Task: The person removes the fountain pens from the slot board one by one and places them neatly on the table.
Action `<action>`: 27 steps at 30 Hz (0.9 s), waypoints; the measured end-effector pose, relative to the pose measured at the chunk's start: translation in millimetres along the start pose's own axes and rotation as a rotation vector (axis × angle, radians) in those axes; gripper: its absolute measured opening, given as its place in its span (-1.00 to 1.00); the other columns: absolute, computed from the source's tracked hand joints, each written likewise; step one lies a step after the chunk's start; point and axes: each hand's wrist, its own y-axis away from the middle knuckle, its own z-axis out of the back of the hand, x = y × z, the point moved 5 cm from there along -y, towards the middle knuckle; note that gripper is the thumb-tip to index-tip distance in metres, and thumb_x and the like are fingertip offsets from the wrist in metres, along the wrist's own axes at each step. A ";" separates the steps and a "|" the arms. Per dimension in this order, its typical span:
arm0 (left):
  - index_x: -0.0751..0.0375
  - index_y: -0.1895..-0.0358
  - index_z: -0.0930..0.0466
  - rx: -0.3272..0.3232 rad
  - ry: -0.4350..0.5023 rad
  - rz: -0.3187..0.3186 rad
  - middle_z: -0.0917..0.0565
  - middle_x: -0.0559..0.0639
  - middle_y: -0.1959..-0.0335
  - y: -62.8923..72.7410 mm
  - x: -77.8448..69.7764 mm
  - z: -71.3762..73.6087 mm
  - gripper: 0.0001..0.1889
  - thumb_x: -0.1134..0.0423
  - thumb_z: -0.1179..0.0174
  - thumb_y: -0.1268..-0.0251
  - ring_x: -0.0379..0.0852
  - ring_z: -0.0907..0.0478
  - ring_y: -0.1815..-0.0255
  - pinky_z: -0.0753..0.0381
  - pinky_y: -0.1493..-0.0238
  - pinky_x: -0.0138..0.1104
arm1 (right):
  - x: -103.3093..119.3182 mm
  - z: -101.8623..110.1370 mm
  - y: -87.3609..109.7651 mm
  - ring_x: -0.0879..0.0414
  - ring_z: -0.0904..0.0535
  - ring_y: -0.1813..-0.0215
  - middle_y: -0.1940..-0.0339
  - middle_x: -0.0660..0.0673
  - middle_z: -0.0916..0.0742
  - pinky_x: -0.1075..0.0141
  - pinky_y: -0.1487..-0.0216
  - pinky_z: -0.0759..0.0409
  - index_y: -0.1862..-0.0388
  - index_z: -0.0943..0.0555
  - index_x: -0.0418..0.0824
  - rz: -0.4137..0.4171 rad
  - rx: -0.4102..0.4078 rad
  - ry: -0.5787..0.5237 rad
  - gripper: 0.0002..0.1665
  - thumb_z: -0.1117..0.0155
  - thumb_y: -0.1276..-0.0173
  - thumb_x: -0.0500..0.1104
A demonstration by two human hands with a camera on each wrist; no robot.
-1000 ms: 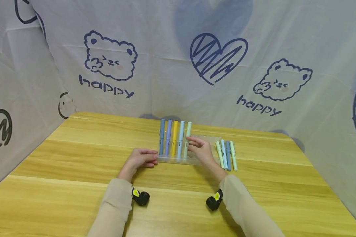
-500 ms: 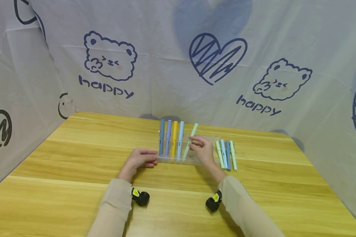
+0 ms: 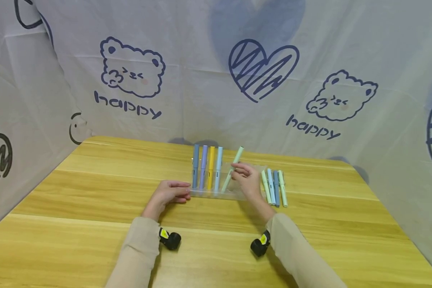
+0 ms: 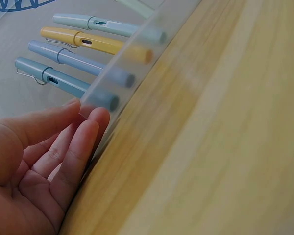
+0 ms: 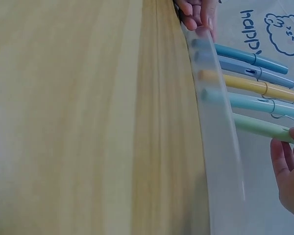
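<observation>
My right hand (image 3: 247,182) pinches a light green pen (image 3: 239,155) between thumb and fingers. The pen leans to the right, its lower end at the front lip of a clear plastic pen stand (image 3: 237,195). In the right wrist view, the green pen (image 5: 259,127) slants out past the lip toward my fingertips. At the stand's left end, my left hand (image 4: 49,161) pinches the corner between thumb and fingers. Upright in the stand's left part are a dark blue pen (image 3: 196,168), a purple pen (image 3: 203,168), a yellow pen (image 3: 211,170) and a light blue pen (image 3: 218,170).
Several capped pens lie side by side right of the stand, among them a dark blue pen (image 3: 276,188) and a pale green pen (image 3: 282,188). The wooden table (image 3: 209,256) runs back to a printed cloth (image 3: 201,100) with bears and hearts.
The light green pen has gone from nearly upright to leaning right, and its top has moved right. My right hand has shifted slightly right with it. My left hand has stayed at the stand's corner.
</observation>
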 end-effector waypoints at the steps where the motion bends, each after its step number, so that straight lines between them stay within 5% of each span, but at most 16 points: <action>1: 0.63 0.00 -0.39 0.001 0.001 -0.001 -0.64 0.19 0.45 -0.1 0.1 0.1 -0.65 0.54 -0.11 -0.12 -0.16 -0.59 0.54 -0.64 0.45 -0.39 | 0.9 0.3 -0.4 0.15 -0.59 0.37 0.18 -0.38 -0.57 0.40 0.36 -0.64 0.24 -0.54 -0.59 0.009 0.000 -0.005 -0.76 -0.15 -0.04 -0.60; 14: 0.65 -0.01 -0.37 0.011 0.008 -0.006 -0.64 0.20 0.45 -0.1 -1.1 -0.8 -0.64 0.54 -0.11 -0.12 -0.17 -0.59 0.55 -0.64 0.45 -0.40 | 17.8 7.2 -5.6 0.32 -0.56 0.44 0.20 -0.39 -0.56 0.35 0.40 -0.65 0.25 -0.52 -0.64 0.089 -0.002 -0.012 -0.77 -0.13 -0.04 -0.61; 27: 0.65 -0.01 -0.37 0.018 0.011 -0.002 -0.64 0.19 0.45 1.9 -2.6 -0.7 -0.64 0.54 -0.11 -0.13 -0.17 -0.59 0.54 -0.64 0.46 -0.41 | 22.9 21.7 -7.7 0.29 -0.58 0.41 0.12 -0.30 -0.54 0.30 0.35 -0.65 0.18 -0.53 -0.59 0.000 0.040 0.025 -0.72 -0.13 -0.06 -0.59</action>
